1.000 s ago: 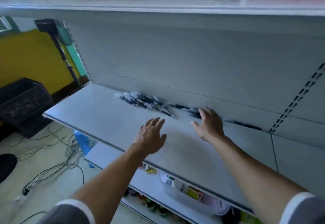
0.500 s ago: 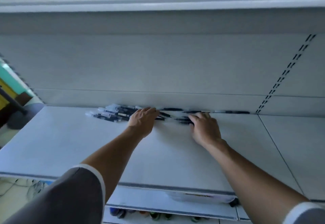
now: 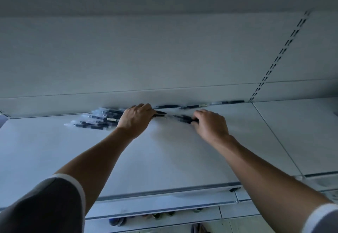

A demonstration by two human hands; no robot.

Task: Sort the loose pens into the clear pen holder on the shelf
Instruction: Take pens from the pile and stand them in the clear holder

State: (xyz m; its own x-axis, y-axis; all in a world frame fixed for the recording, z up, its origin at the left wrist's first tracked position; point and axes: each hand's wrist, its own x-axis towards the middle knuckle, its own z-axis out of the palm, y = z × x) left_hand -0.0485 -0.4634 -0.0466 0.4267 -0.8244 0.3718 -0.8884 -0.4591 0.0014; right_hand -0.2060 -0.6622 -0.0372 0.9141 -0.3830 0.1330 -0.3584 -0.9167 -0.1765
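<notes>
Both hands have pushed on to the back of the shelf [image 3: 164,159] since a second ago, when they hovered spread over its middle, and each has now come down on pens. The left hand [image 3: 136,118] has its fingers curled over the near end of the pile of pens [image 3: 98,120], which fans away toward nine o'clock from it; a couple of dark tips poke out past the fingertips at three o'clock. The right hand [image 3: 210,124] is curled tight round a small bunch of pens [image 3: 182,118] that sticks out at ten o'clock from its knuckles. From where I stand it looks as though the two hands are raking the scatter together so that it can be lifted in one go, not pen by pen. A few stray pens [image 3: 193,106] lie end to end against the back panel [image 3: 146,59], at twelve to one o'clock from the right hand, out of both grips, likely rolled there and stopped by the wall. The slotted upright [image 3: 281,51] climbs at two o'clock. I see no clear pen holder anywhere on this shelf, so I cannot say where the pens are bound. Sorting proper seems hardly begun, with every pen lying flat on the board.
</notes>
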